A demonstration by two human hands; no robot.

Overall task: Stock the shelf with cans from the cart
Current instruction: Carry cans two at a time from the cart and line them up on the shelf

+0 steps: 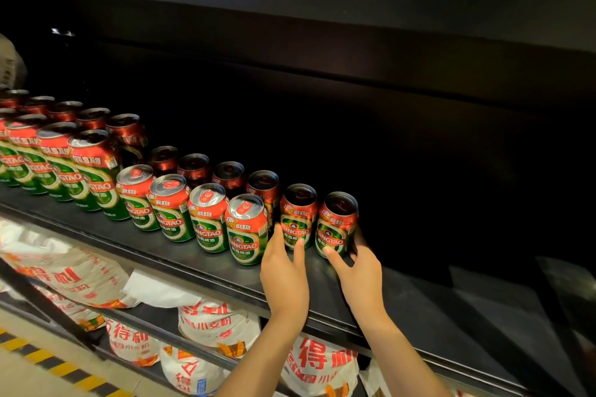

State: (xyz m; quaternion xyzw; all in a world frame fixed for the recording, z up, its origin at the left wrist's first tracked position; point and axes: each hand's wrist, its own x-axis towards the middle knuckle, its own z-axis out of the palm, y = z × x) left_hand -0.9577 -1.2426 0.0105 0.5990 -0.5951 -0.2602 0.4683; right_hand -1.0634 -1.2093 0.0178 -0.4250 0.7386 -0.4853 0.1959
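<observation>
left hand [283, 271] grip: thumb and fingers around second-last can [297, 217], upright on shelf [419, 309] | right hand [359, 271] grip: thumb and fingers around last can [337, 225], upright, just beside it | can row [193, 209] runs left, two deep | flour bags [219, 322] on lower shelf

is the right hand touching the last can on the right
Touching. The head view shows the right hand with thumb on the front and fingers round the side of the rightmost can.
</observation>
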